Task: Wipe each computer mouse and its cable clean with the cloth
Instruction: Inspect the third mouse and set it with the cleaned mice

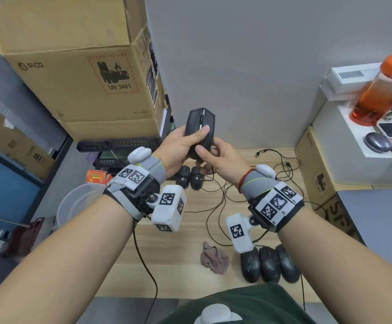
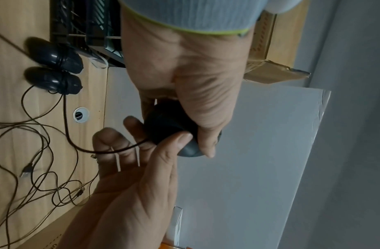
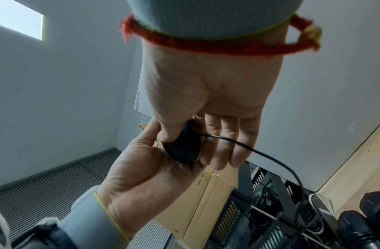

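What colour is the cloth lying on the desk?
The cloth is a dusty pinkish-mauve, crumpled on the wooden desk. The head view shows it best.

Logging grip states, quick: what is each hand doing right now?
Left hand: grips the mouse.
Right hand: thumb pinches the mouse's rear end, fingers under it.

A: Left side? Big brown cardboard box (image 1: 73,73) w/ UN 3481 label, black slotted rack (image 1: 117,144) under it.
B: Right: orange-lidded clear plastic bottle (image 1: 382,87) on white boxes (image 1: 344,85).
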Motion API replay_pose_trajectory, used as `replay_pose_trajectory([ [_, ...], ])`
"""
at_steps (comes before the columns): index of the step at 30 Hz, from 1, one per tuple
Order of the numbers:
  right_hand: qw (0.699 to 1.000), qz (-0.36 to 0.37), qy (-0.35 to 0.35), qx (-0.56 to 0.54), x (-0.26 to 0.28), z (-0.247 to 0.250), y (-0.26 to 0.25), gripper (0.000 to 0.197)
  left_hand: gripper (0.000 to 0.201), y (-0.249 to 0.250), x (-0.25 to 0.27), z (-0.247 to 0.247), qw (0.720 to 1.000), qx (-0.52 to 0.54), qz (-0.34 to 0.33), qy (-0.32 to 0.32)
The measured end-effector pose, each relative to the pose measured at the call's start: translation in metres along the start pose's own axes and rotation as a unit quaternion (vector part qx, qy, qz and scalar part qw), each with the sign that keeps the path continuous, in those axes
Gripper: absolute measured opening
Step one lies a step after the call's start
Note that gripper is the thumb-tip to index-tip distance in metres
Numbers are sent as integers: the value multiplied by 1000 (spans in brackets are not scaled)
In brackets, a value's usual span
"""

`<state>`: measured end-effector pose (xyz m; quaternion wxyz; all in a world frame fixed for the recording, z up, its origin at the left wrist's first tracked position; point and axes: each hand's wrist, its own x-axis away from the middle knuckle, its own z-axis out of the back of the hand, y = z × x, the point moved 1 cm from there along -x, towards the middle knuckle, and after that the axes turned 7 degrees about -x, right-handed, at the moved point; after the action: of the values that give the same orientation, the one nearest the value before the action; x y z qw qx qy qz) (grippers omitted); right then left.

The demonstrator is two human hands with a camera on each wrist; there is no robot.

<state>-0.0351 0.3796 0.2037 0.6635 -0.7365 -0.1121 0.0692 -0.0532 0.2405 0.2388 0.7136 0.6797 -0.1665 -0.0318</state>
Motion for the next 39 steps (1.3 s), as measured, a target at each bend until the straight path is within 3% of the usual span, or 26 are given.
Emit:
replay_pose_trajectory([
  [4, 997, 4, 6, 75, -1, 6, 2, 15, 37, 2, -2, 0, 999, -27, -6, 19],
  [7, 990, -2, 13, 143, -3, 18, 6, 32, 40, 0, -5, 6, 998, -54, -13, 37],
  [11, 966, -24, 41, 256, -4, 44, 4, 29, 44, 3, -7, 16, 988, -138, -13, 69],
  [13, 959, -25, 55, 277, -2, 56, -5, 30, 48, 6, -5, 21, 971, -219, 2, 93],
  [16, 953, -8, 74, 295, 1, 70, -19, 31, 50, 5, -4, 32, 916, -379, -11, 130],
  [18, 952, 8, 81, 294, 3, 75, -30, 28, 56, 5, -3, 35, 901, -421, -3, 104],
  [22, 956, 45, 65, 283, 3, 73, -48, 18, 86, 5, -1, 21, 860, -509, 18, 2],
  [23, 954, 57, 62, 286, 1, 70, -51, 18, 84, 5, -1, 16, 851, -524, 14, -15],
  [26, 945, 91, 55, 310, -5, 59, -53, 21, 47, 5, -1, 1, 819, -570, 15, -54],
  [27, 941, 99, 57, 317, -7, 57, -54, 21, 45, 6, 0, -3, 813, -578, 17, -66],
  [39, 954, 73, 72, 282, -16, 59, -51, 29, 43, 16, 11, -4, 824, -550, -67, -115],
])
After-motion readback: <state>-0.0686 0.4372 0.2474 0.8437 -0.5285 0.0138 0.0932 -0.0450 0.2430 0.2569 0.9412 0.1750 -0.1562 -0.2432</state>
